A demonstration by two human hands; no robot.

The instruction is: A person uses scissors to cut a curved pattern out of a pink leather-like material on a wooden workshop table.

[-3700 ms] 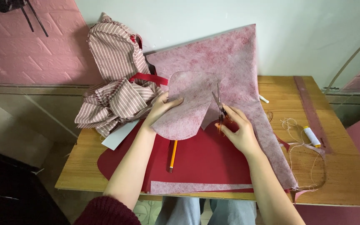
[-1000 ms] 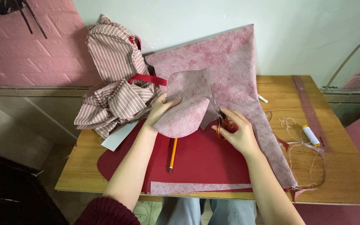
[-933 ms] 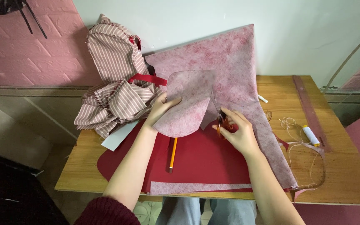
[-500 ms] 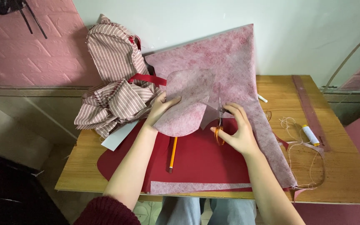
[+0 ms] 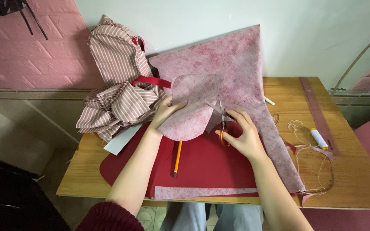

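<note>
The right hand (image 5: 244, 136) is closed around the orange handles of a pair of scissors (image 5: 222, 125), whose blades point toward twelve o'clock and sit in the mottled pink fabric. The left hand (image 5: 166, 112), at about nine o'clock from the scissors, pinches the edge of a rounded fabric piece (image 5: 192, 106) and holds it lifted off the surface. That piece has a curved lower edge already freed; judging by where the blades stand, its right side at three o'clock is only partly cut and it still hangs on to the large pink fabric sheet (image 5: 240, 68), which runs up against the wall at twelve o'clock.

Beneath both lies a dark red sheet (image 5: 210, 164), with a yellow pencil (image 5: 177, 157) on it at six o'clock from the left hand. A narrow pink strip (image 5: 202, 192) lies along the near edge of the desk (image 5: 347, 171). At ten o'clock sits a heap of striped cloth (image 5: 112, 94) with a red strap (image 5: 150, 81). At three o'clock, well apart from the right hand, lie loose thread (image 5: 309, 147) and a small spool (image 5: 319, 138).
</note>
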